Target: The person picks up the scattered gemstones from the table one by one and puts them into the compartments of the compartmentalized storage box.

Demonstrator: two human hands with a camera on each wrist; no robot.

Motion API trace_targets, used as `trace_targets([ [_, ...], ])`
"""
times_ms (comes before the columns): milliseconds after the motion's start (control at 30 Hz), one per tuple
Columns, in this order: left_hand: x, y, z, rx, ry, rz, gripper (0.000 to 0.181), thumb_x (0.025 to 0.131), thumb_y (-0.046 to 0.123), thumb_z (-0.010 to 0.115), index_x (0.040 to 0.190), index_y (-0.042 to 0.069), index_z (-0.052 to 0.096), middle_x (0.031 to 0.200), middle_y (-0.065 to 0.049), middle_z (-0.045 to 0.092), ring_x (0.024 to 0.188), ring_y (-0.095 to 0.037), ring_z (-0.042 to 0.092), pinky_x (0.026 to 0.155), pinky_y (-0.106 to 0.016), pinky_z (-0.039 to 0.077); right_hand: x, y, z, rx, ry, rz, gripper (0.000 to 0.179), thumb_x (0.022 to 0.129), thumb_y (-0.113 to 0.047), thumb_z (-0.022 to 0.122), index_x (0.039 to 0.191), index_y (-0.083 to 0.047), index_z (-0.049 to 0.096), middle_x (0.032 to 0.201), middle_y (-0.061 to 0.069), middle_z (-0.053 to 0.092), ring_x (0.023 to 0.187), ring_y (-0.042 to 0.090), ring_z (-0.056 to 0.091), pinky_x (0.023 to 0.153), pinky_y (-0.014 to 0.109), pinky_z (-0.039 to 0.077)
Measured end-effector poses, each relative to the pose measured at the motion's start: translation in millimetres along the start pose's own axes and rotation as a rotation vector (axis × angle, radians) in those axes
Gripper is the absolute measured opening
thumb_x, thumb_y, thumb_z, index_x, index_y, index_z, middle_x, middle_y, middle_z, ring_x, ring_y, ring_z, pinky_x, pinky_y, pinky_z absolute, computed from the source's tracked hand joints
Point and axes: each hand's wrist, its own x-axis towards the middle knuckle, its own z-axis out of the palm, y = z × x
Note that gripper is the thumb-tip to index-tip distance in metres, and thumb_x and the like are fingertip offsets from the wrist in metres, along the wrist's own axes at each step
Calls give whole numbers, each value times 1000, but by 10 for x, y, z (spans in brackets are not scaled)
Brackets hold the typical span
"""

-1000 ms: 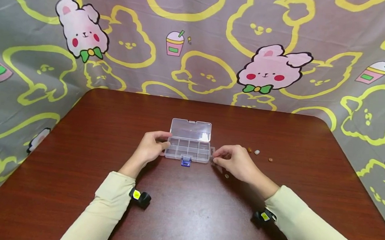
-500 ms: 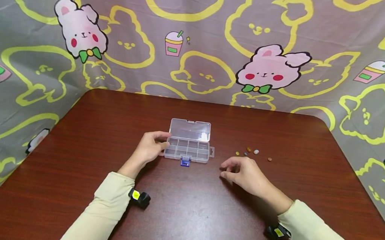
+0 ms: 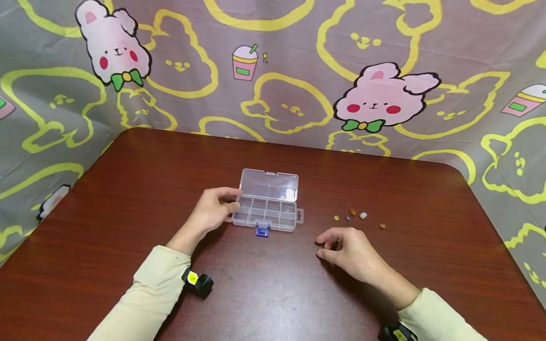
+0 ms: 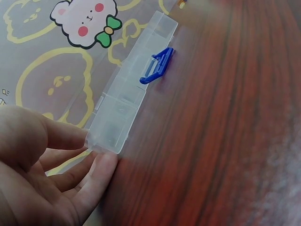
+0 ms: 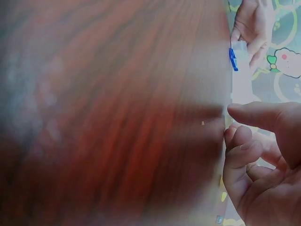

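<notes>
A clear plastic compartment box [image 3: 270,226] stands on the table with its lid [image 3: 269,185] raised at the back and a blue latch [image 3: 262,230] hanging at the front. My left hand [image 3: 212,207] holds the box's left end; the left wrist view has thumb and fingers around that end [image 4: 106,134]. To the right of the box my right hand [image 3: 349,250] is low over the table, fingers bent, thumb and forefinger apart. In the right wrist view a tiny pale speck [image 5: 202,123] lies on the table level with the gap between thumb and forefinger.
Several small stones lie to the right of the box: a yellow one [image 3: 336,218], a blue one [image 3: 348,219], an amber one [image 3: 352,212], a white one [image 3: 363,215] and a brown one [image 3: 382,226]. A patterned cloth [image 3: 287,107] hangs behind the brown table [image 3: 263,298].
My right hand has moved from the box's right end, right and towards me, uncovering the yellow and blue stones. The small stone seen earlier near it is now hidden. My left hand stays put.
</notes>
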Motion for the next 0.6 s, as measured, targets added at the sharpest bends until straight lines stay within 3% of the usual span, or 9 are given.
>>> trace_targets([
  [600,1,-3,1,-7,0,0,35,92,-5,62,127,-6,65,119,-26,65,86,-23,65,63,-30,60,10,13,6,-47,-2,-16,11,80,-1,78,87,-9,76,72,-9,63,60,7,53,54,23,45],
])
